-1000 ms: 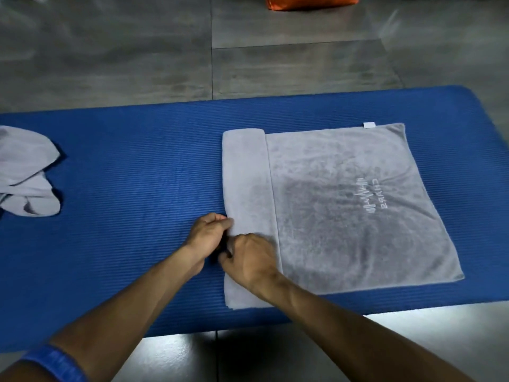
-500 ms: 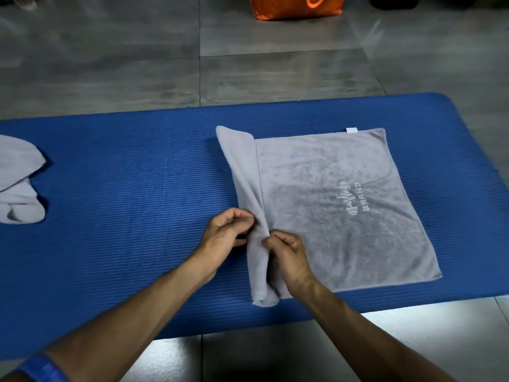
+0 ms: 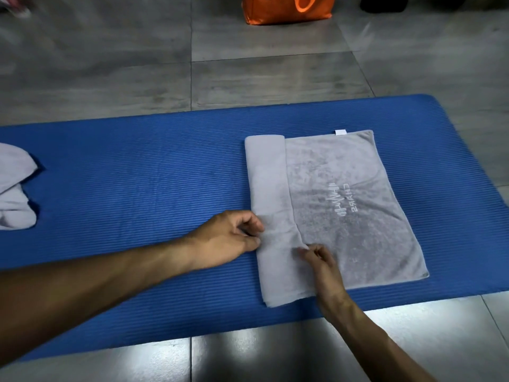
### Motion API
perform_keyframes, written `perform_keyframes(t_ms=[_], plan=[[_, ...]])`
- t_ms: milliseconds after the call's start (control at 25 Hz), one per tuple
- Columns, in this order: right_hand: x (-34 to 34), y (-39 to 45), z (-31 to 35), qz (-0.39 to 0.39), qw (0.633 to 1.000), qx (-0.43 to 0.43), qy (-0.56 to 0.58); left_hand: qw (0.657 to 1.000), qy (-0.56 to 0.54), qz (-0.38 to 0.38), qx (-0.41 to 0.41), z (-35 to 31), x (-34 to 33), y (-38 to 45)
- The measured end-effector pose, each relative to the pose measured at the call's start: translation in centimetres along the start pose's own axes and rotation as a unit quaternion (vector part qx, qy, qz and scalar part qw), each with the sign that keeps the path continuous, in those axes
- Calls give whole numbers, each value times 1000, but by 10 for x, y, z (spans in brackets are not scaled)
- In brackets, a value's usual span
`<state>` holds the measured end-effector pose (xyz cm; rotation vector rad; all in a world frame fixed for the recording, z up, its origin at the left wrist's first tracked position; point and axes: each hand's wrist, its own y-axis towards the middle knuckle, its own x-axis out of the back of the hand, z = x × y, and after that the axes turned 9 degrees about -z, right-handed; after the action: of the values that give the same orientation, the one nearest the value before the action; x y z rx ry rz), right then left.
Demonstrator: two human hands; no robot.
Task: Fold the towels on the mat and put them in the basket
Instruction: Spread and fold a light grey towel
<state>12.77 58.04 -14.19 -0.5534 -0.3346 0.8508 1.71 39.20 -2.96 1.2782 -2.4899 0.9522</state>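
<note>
One blue mat (image 3: 137, 188) on the floor, with two grey towels on it: a flat towel (image 3: 344, 210) on the right with its left strip folded over, and a crumpled towel (image 3: 13, 186) at the far left. Both arms reach in; the left hand (image 3: 228, 241) pinches the fold's outer edge and the right hand (image 3: 322, 263) pinches its inner edge, fingers curled on the cloth.

Your setting: indoor room, likely a home; grey tiled floor (image 3: 275, 78), blue mat (image 3: 137, 188), orange bag (image 3: 286, 9).
</note>
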Motion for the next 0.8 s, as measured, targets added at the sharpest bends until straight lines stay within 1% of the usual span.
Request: perform_keyframes(t_ms=[120,200,240,280,320,360,400,440,520,560,640,680,720,800], plan=[[6,-3,1,27,998,-29,-38,990,137,39,-10,-13,18,-8],[7,-2,6,38,996,-47,-73,969,238,48,-33,-12,12,-5],[7,1,10,37,994,-48,-92,956,284,35,-67,-9,2,-1],[6,6,16,28,992,-40,-116,943,314,5,-109,-3,-15,3],[3,14,22,13,988,-14,-152,931,332,-25,-149,4,-36,6],[-2,24,32,-3,980,25,-196,920,343,-58,-183,12,-62,7],[-8,35,44,-17,968,68,-240,910,357,-72,-200,19,-88,5],[-17,49,56,-27,958,110,-263,904,372,-71,-197,23,-111,3],[-38,75,79,-11,957,155,-243,902,391,-57,-173,31,-147,-2],[-50,86,89,14,962,157,-222,900,401,-63,-161,32,-158,-4],[-72,102,106,66,963,152,-213,913,375,-84,-139,31,-165,-6],[-80,109,111,79,959,148,-229,923,358,-76,-121,32,-166,-7],[-86,113,114,84,957,137,-241,920,355,-106,-128,36,-167,-7],[-92,115,118,79,962,111,-237,924,329,-125,-151,47,-167,-8]])
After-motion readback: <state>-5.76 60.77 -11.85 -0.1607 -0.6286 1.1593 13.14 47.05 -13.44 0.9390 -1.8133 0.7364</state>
